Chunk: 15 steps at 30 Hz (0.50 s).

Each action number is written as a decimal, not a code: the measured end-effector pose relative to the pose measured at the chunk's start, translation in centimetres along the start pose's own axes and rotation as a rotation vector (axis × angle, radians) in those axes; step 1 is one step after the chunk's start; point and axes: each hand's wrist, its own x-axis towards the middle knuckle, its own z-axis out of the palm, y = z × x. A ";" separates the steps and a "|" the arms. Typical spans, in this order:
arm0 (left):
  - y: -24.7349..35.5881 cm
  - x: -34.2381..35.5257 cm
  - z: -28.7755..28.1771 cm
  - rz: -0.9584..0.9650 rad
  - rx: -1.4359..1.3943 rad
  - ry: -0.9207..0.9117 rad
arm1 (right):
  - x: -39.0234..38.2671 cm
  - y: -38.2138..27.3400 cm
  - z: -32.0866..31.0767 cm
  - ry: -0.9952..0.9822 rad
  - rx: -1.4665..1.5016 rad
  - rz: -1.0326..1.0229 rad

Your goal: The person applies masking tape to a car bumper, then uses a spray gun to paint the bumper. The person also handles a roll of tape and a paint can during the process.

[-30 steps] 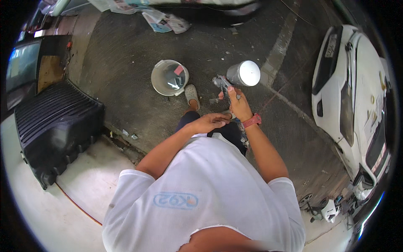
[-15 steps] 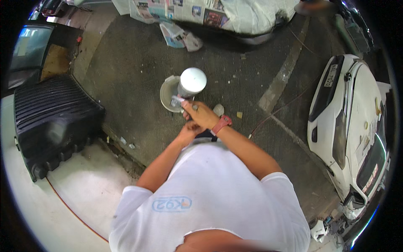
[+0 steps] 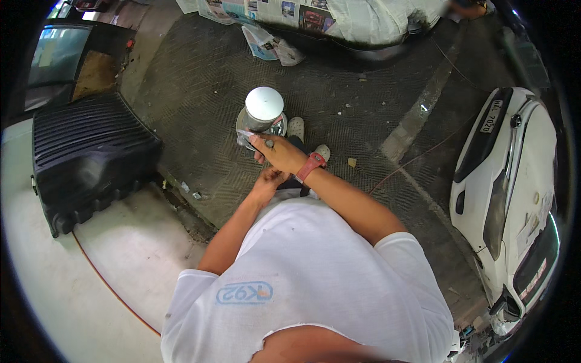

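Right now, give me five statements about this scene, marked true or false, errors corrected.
1. The right hand holds a spray gun. True.
2. A red watch is on the left wrist. False; the watch is on the right one.
3. Newspaper shows at the top of the view. True.
4. A white car stands at the left. False; the car stands at the right.
5. A black plastic shell is at the left. True.

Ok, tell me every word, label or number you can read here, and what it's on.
I won't copy out the characters, but text stands here:
White T-shirt: pale-blue chest print, legible.
White car: license plate, dark characters, legible.
Car's windshield: reddish lettering, too blurred to read.
Newspaper sheets: print too small to read.
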 end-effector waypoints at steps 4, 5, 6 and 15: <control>1.1 0.7 0.4 -0.035 0.042 -0.027 | 0.2 0.2 -1.0 0.001 0.031 -0.038; 1.2 0.8 0.5 -0.045 0.051 -0.027 | 0.2 0.3 -1.1 0.013 0.027 -0.049; 1.4 0.9 0.5 -0.051 0.061 -0.032 | 0.2 0.4 -1.2 0.029 0.038 -0.083; 3.1 1.1 1.2 0.060 0.086 0.015 | 1.2 -2.9 -2.0 -0.022 -0.002 -0.172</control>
